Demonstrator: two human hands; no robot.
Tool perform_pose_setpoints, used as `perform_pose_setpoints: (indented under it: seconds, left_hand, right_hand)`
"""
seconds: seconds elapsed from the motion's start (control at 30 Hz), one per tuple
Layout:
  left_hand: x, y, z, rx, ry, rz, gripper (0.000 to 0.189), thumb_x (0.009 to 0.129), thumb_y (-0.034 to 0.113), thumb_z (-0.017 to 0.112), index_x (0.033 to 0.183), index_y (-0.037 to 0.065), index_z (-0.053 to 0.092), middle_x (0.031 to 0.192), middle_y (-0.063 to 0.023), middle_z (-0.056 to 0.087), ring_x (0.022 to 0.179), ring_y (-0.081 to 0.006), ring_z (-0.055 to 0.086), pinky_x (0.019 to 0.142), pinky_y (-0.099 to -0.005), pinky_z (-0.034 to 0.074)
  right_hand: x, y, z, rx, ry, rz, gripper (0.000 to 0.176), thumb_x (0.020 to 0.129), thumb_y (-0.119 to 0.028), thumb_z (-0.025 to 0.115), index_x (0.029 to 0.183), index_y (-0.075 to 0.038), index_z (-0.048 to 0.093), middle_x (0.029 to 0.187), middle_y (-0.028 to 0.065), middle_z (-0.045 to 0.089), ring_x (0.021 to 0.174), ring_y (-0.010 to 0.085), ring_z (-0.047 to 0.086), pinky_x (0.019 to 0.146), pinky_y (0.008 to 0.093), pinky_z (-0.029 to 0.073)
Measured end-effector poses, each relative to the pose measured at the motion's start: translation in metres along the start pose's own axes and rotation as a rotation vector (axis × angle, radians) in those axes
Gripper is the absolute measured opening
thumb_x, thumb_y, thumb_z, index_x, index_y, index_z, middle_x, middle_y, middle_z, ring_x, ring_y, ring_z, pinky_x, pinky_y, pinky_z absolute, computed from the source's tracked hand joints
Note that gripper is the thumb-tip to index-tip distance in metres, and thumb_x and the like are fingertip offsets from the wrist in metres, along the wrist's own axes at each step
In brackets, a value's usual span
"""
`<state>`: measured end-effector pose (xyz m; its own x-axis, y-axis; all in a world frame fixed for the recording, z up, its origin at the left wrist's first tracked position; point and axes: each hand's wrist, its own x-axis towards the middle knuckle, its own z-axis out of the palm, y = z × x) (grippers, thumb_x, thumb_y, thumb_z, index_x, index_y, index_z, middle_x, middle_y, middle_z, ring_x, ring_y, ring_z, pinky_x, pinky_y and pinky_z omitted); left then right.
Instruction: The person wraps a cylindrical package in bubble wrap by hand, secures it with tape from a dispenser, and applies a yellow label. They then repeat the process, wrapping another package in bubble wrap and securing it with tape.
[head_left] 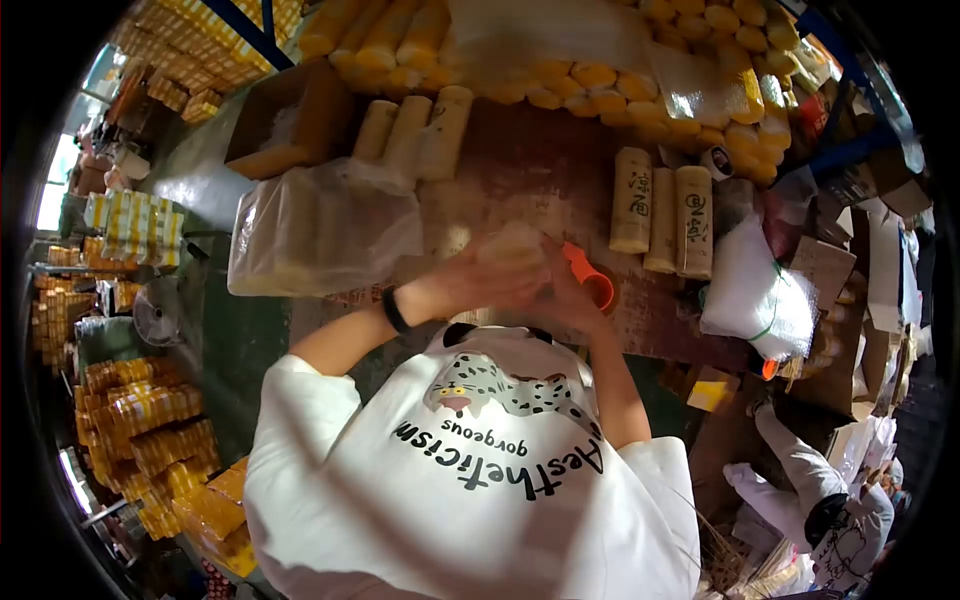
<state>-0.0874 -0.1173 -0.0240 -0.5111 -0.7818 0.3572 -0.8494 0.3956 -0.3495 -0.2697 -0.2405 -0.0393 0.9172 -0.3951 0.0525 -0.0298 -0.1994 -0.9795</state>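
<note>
My left hand, with a black band on the wrist, is closed around a pale, round-ended bundle. Against the bundle's right side is my right hand, its fingers partly hidden and blurred. Just beyond the right hand lies an orange plastic piece with a round ring on the brown table. Left of my hands, a large clear plastic bag holds pale contents. Behind it stand several pale wrapped rolls.
To the right are pale rolls with black writing and a white plastic bag. Yellow packages are stacked at the back, near a cardboard box. Another person is at the lower right. A fan stands at left.
</note>
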Motion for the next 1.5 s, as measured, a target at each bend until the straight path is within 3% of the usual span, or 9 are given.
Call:
perform_pose_setpoints:
  seconds: [0.13, 0.23, 0.43, 0.63, 0.83, 0.93, 1.23, 1.4, 1.5]
  left_hand:
    - [-0.029, -0.002, -0.002, -0.867, 0.221, -0.924, 0.105, 0.061, 0.036, 0.086, 0.141, 0.005, 0.025, 0.143, -0.0232, 0.026, 0.132, -0.0353, 0.030, 0.106, -0.0423, 0.031]
    - [-0.023, 0.015, 0.000, -0.912, -0.034, -0.962, 0.089, 0.068, 0.031, 0.080, 0.138, 0.007, 0.030, 0.140, -0.0161, 0.033, 0.128, -0.0372, 0.037, 0.104, -0.0437, 0.035]
    - [-0.012, 0.024, 0.038, -0.922, 0.406, -0.965, 0.032, 0.070, 0.013, 0.073, 0.099, 0.006, 0.061, 0.114, -0.0105, 0.056, 0.108, -0.0330, 0.053, 0.087, -0.0396, 0.047]
    - [-0.010, 0.017, 0.045, -0.462, 0.451, -0.824, 0.027, 0.062, -0.001, 0.065, 0.086, 0.009, 0.060, 0.091, -0.0077, 0.058, 0.087, -0.0294, 0.054, 0.070, -0.0375, 0.047]
    - [0.008, 0.028, 0.046, -0.563, 0.487, -1.217, 0.015, 0.073, 0.000, 0.065, 0.084, 0.005, 0.057, 0.086, -0.0077, 0.059, 0.071, -0.0261, 0.060, 0.059, -0.0365, 0.048]
    - [0.013, 0.031, 0.040, -0.666, 0.543, -1.349, 0.009, 0.080, 0.005, 0.064, 0.085, 0.005, 0.056, 0.087, -0.0079, 0.061, 0.068, -0.0228, 0.062, 0.054, -0.0338, 0.049]
    - [-0.004, 0.034, 0.048, -0.518, 0.471, -0.942, 0.039, 0.079, 0.018, 0.070, 0.115, 0.008, 0.061, 0.110, -0.0107, 0.060, 0.095, -0.0273, 0.059, 0.078, -0.0371, 0.050]
    - [-0.025, 0.029, 0.056, -0.337, 0.391, -0.671, 0.038, 0.074, 0.025, 0.073, 0.109, 0.015, 0.060, 0.120, -0.0064, 0.053, 0.110, -0.0292, 0.051, 0.091, -0.0406, 0.046]
    - [-0.025, 0.019, 0.059, -0.191, 0.384, -0.497, 0.043, 0.073, 0.026, 0.074, 0.111, 0.013, 0.060, 0.119, -0.0058, 0.055, 0.110, -0.0288, 0.052, 0.094, -0.0412, 0.045]
  right_hand:
    - [0.022, 0.028, 0.006, 0.097, 0.090, 0.203, 0.095, 0.069, -0.021, 0.081, 0.143, -0.004, 0.025, 0.134, 0.0106, 0.041, 0.123, 0.0230, 0.045, 0.095, 0.0354, 0.044]
    - [0.026, 0.035, 0.010, 0.062, 0.165, 0.280, 0.086, 0.069, -0.020, 0.081, 0.139, -0.004, 0.034, 0.131, 0.0087, 0.042, 0.118, 0.0213, 0.046, 0.090, 0.0319, 0.047]
    - [0.028, 0.030, -0.002, -0.065, 0.172, 0.105, 0.069, 0.070, -0.015, 0.080, 0.129, -0.007, 0.045, 0.124, 0.0085, 0.044, 0.110, 0.0209, 0.048, 0.080, 0.0307, 0.051]
    - [0.020, 0.031, 0.002, -0.193, 0.301, -0.075, 0.046, 0.071, -0.008, 0.077, 0.112, -0.006, 0.056, 0.107, 0.0096, 0.054, 0.089, 0.0192, 0.058, 0.068, 0.0284, 0.051]
    - [0.033, 0.023, 0.034, -0.456, 0.577, -0.232, 0.020, 0.071, 0.000, 0.071, 0.085, -0.005, 0.059, 0.080, 0.0099, 0.059, 0.061, 0.0208, 0.060, 0.054, 0.0292, 0.049]
    - [0.039, 0.031, 0.045, -0.539, 0.591, -0.283, 0.018, 0.068, 0.002, 0.069, 0.081, -0.005, 0.057, 0.082, 0.0100, 0.059, 0.067, 0.0273, 0.061, 0.054, 0.0341, 0.050]
    - [0.048, 0.020, 0.041, -0.698, 0.412, -0.464, 0.026, 0.071, 0.001, 0.068, 0.096, -0.004, 0.064, 0.096, 0.0094, 0.057, 0.080, 0.0260, 0.057, 0.068, 0.0326, 0.051]
    - [0.052, 0.027, 0.017, 0.114, 0.397, -0.107, 0.028, 0.075, -0.001, 0.070, 0.102, -0.004, 0.064, 0.112, 0.0051, 0.056, 0.091, 0.0154, 0.055, 0.074, 0.0281, 0.049]
    - [0.076, 0.020, 0.005, 0.153, 0.369, -0.070, 0.033, 0.074, -0.001, 0.072, 0.105, -0.006, 0.064, 0.109, 0.0017, 0.058, 0.090, 0.0117, 0.056, 0.075, 0.0255, 0.048]
